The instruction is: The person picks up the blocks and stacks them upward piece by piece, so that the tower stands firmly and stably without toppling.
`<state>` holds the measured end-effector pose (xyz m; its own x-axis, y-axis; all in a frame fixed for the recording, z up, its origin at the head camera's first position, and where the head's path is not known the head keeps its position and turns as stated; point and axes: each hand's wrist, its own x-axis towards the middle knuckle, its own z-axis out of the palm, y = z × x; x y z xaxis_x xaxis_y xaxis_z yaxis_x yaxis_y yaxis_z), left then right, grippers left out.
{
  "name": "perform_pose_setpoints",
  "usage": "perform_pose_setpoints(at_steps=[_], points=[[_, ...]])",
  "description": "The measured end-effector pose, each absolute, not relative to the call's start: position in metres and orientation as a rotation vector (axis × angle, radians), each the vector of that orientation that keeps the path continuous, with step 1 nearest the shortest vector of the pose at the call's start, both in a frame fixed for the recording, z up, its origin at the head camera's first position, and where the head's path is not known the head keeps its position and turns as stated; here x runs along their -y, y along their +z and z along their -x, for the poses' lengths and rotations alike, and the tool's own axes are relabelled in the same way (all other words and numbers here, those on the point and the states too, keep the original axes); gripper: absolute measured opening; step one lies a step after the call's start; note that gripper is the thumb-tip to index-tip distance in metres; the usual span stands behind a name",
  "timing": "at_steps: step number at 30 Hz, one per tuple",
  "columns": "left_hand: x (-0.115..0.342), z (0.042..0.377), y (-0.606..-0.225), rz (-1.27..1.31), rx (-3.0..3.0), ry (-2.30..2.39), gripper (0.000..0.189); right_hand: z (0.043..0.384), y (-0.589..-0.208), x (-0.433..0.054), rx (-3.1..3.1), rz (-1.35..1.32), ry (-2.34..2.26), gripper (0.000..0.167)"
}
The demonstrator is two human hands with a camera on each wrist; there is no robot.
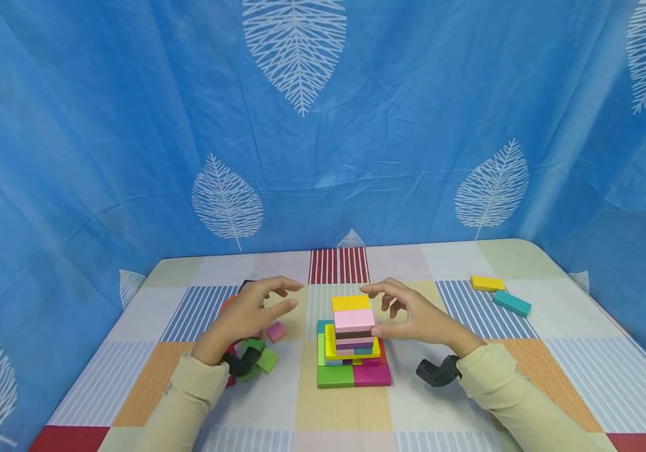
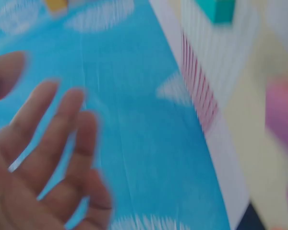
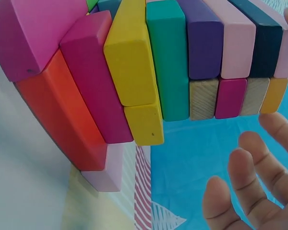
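Observation:
A layered stack of coloured wooden blocks (image 1: 355,320) stands mid-table, wide at the base, with pink and yellow blocks on top. Close by its right side is my right hand (image 1: 413,317), fingers spread and loosely bent. In the right wrist view, a fingertip is at the orange-yellow block (image 3: 274,96) near the stack's top; whether it touches I cannot tell. The thumb is mostly cut off there. My left hand (image 1: 255,311) hovers left of the stack with relaxed fingers and nothing in them. Below it lies a pile of loose blocks (image 1: 252,345), partly hidden by that arm.
A yellow block (image 1: 487,284) and a teal block (image 1: 511,303) lie at the back right. A pink block (image 1: 275,331) rests between the pile and the stack. The patchwork tablecloth (image 1: 345,414) ends at a blue leaf-print curtain (image 1: 351,157) behind.

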<state>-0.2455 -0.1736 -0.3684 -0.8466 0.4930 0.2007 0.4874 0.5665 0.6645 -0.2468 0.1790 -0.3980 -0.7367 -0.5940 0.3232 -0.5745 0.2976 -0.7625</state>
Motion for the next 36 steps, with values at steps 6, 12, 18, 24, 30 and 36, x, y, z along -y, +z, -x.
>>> perform_pose_setpoints(at_steps=[6,12,18,24,30,36], points=[[0.19,0.251,-0.373,-0.738,-2.725,0.794,0.034,0.247,-0.4,-0.181,-2.473,1.139,-1.475,0.062],[0.187,0.253,-0.383,-0.725,-2.696,0.678,0.039,0.246,-0.401,-0.181,-2.448,1.156,-1.491,0.063],[0.183,0.252,-0.389,-0.62,-2.773,0.68,0.027,0.248,-0.402,-0.18,-2.449,1.154,-1.49,0.063],[0.177,0.251,-0.387,-0.672,-2.906,0.616,0.024,0.248,-0.403,-0.178,-2.449,1.154,-1.494,0.063],[0.162,0.244,-0.374,-0.938,-2.999,0.791,0.033,0.249,-0.403,-0.178,-2.449,1.158,-1.497,0.062],[0.144,0.234,-0.364,-1.003,-2.997,1.121,0.037,0.249,-0.402,-0.178,-2.434,1.174,-1.505,0.06]])
